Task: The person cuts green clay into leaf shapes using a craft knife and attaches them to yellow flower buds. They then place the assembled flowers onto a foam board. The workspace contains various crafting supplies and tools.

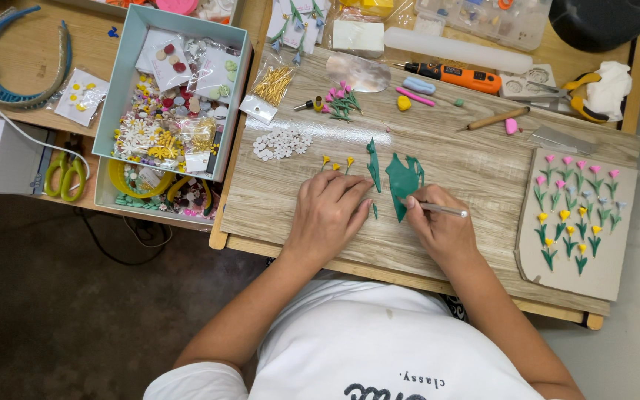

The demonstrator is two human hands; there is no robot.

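Just beside both fingers (357, 194): green clay (401, 181) (flat).

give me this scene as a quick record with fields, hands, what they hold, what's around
surface: wooden board
left hand: flat on the board, fingertips beside a green strip
right hand: holds a thin tool, tip at the green clay sheet
right of hands: card with rows of small pink and yellow clay tulips
left of board: open box of small flower pieces
top edge: orange tool
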